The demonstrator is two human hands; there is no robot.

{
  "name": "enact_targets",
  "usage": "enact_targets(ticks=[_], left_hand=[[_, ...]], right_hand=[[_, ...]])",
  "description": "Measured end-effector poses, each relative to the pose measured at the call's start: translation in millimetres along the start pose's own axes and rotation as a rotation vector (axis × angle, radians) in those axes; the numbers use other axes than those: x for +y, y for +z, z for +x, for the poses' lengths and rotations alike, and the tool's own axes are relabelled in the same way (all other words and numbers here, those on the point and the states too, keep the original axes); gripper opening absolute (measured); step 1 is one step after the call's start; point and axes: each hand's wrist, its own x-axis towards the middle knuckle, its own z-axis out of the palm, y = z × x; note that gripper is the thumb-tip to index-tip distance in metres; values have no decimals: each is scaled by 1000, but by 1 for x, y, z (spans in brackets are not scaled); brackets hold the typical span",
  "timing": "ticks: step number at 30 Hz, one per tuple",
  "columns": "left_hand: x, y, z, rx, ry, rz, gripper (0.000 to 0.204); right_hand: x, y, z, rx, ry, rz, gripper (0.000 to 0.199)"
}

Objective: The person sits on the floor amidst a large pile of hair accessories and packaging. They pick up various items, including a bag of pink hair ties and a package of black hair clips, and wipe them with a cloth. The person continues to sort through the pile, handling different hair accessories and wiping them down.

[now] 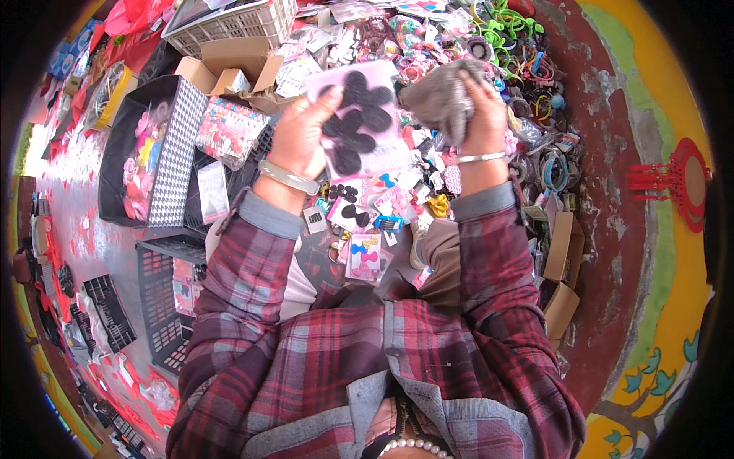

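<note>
My left hand (303,131) grips the left edge of a pink card pack (382,144) with black rounded, mouse-head-like pieces on it. The thumb lies on its front and the other fingers are mostly hidden behind. Beside it, my right hand (483,115) is closed around a crumpled grey-brown cloth (440,96), held apart from the pack. Below the two hands, smaller cards lie between my knees, one with black pieces (353,216) and another with coloured bows (367,258).
A houndstooth-patterned bin (174,164) with packaged pink items stands at left, near an open cardboard box (252,73) and a pale plastic crate (229,30). A black basket (164,306) lies lower left. Heaped hair accessories (527,53) spread ahead and right, with cardboard boxes (562,252) beyond.
</note>
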Motion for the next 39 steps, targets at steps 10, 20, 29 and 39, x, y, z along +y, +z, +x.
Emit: enact_targets(ticks=[10,20,29,39], left_hand=[[-4,8,-4,-29,24,107,21],[-21,0,5,14,-3,186,22],[1,-7,7,120,145,86,20],[-15,-2,5,40,72,194,22]], right_hand=[[0,35,-33,-390,219,23,23],[13,36,-28,-293,220,-80,11],[2,8,-8,-191,210,-6,19],[28,35,-33,-386,308,-125,18]])
